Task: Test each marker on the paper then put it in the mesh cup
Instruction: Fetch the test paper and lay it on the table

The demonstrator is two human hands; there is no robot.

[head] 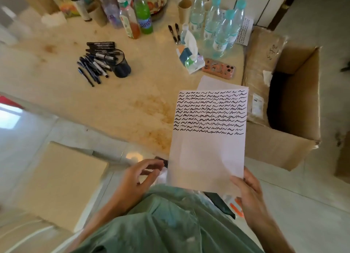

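The right hand [250,194] pinches the paper [206,139] by its lower corner, above the counter [132,93] edge. The left hand [136,179] hangs loosely curled, holding nothing. Markers [94,63] lie beside the tipped cup [119,63].

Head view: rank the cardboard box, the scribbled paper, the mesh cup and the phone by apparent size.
1. cardboard box
2. scribbled paper, though it is held nearer the camera
3. phone and mesh cup: alike, unranked

White paper [206,158], upper half with rows of black squiggles. Beyond paper: black markers [94,63], black mesh cup [121,65], mottled beige counter [113,101], green bottle [143,16], orange patterned phone [218,68].
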